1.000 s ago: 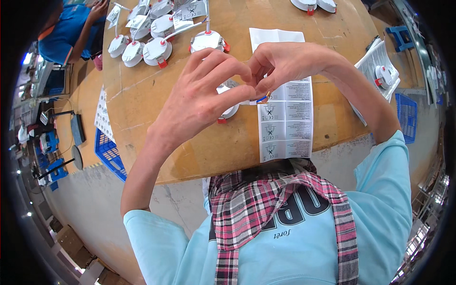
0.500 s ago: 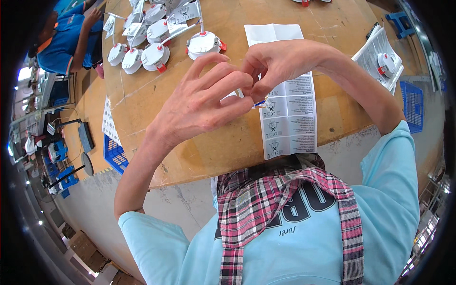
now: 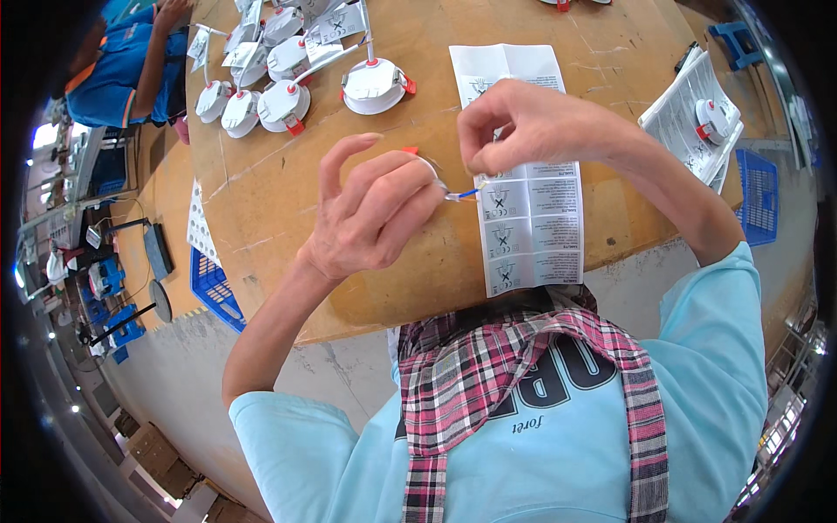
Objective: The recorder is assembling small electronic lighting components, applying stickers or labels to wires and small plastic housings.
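My left hand (image 3: 370,209) is closed round a small white recessed light (image 3: 430,166), mostly hidden behind the fingers. A bit of its red clip (image 3: 410,151) shows above the knuckles. From this hand a short cable with a blue wire end (image 3: 468,193) points right, its tip at the edge of a white printed label sheet (image 3: 551,200). Over that sheet my right hand (image 3: 514,131) is pinched, thumb against fingers. Whatever lies in that pinch is hidden. The sheet lies lengthwise on the brown table, reaching its near edge.
Several finished-looking white lights (image 3: 284,103) with red clips and paper tags cluster at the far left. A stack of papers (image 3: 693,113) with a white light on it lies at the right. Blue baskets (image 3: 757,196) stand below the table. A person in blue (image 3: 118,74) works at far left.
My hands have moved apart: the left drew back left and slightly down, the right shifted a little right. The light's edge and the blue wire now show between them.
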{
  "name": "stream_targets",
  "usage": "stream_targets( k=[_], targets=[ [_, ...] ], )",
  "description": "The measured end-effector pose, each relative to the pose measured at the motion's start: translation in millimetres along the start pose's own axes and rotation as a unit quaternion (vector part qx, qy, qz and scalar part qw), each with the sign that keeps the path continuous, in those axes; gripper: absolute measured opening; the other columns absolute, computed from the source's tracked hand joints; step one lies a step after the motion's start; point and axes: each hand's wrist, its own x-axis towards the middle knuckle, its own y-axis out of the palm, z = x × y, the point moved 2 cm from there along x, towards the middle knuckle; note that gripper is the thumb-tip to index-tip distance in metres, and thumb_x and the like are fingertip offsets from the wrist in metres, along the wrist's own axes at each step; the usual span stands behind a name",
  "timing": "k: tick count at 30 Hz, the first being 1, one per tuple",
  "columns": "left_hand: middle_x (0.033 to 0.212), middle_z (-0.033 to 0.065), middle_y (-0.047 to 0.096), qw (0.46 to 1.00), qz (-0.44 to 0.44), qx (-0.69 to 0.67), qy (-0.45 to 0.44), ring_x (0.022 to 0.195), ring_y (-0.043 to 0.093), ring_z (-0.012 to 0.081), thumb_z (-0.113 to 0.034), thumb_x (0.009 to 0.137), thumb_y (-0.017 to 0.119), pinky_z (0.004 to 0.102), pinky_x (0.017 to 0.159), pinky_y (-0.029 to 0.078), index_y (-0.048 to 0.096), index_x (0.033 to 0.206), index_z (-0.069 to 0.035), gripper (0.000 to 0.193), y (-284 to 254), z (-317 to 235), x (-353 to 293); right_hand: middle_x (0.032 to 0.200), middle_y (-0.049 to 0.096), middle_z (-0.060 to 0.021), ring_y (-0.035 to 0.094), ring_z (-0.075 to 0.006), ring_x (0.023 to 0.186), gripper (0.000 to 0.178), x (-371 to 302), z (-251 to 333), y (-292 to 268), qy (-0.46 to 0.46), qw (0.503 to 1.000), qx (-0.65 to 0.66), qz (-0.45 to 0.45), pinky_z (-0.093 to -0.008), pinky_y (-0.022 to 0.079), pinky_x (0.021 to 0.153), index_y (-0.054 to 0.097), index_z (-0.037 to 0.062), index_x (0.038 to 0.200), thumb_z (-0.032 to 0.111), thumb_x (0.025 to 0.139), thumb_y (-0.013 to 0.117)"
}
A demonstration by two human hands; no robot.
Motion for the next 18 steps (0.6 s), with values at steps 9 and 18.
stream_targets(
  k=[9,18],
  targets=[
    [0.1,0.0007,0.06,0.999,-0.031,-0.013,-0.032,0.096,0.06,0.0198,-0.009,0.069,0.074,0.0467,0.096,0.039,0.069,0.088,-0.013,0.02,2.0,1.3,-5.0,0.076,0.066,-0.0036,0.06,-0.0087,0.071,0.021,-1.6,9.0,1.6,-0.031,0.999,0.004,-0.034,-0.0247,0.047,0.067,0.069,-0.0008,0.089,0.017,0.081,0.064],
    [0.099,0.0007,0.061,0.999,-0.019,-0.031,-0.033,0.094,0.061,0.0192,-0.008,0.067,0.077,0.0468,0.095,0.038,0.067,0.089,-0.007,0.024,3.2,3.7,1.0,0.076,0.07,-0.0093,0.063,-0.0123,0.07,0.021,9.4,14.9,1.5,-0.055,0.995,-0.079,-0.019,-0.0259,0.049,0.064,0.07,-0.0036,0.086,0.015,0.078,0.066]
  ],
)
